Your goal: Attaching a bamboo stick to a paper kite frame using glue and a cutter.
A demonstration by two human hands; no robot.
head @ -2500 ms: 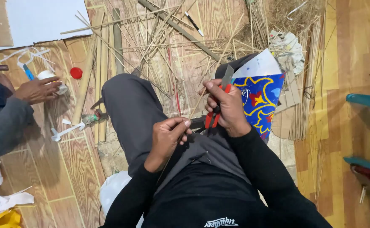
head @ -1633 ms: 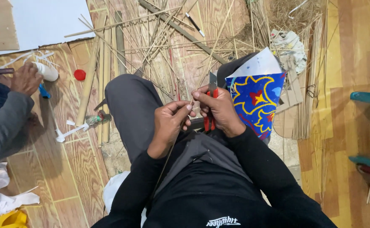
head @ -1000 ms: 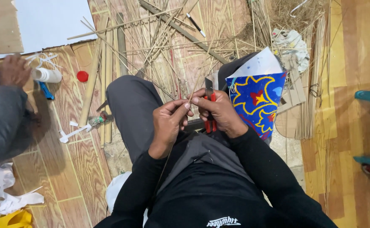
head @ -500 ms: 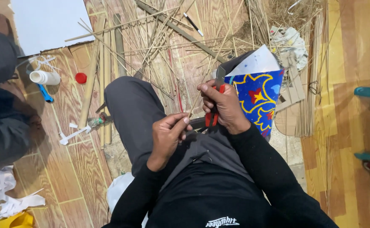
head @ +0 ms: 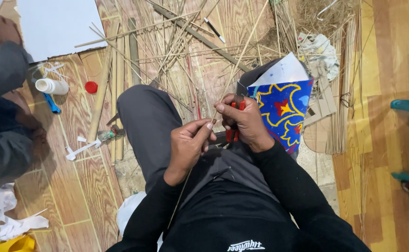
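Note:
I sit on a wooden floor with my grey-trousered knee [head: 148, 116] raised. My left hand [head: 188, 144] pinches a long thin bamboo stick [head: 241, 53] that runs from my lap up toward the far strips. My right hand [head: 244, 121] is closed around a red-handled cutting tool [head: 232, 133] and touches the same stick just above my left fingers. A blue paper sheet with red and yellow patterns [head: 283, 109] leans against my right leg.
Bamboo strips and splints [head: 167, 51] cover the floor ahead, with dry straw at the far right. A white sheet [head: 57, 25], a white glue bottle [head: 51, 86], a red cap [head: 91, 87] lie at left. Another person's hand [head: 1, 28] and sleeve reach there.
The other person's hand moved away from the glue bottle up to the white sheet. My hands drew together on the thin stick, and the view shifted slightly.

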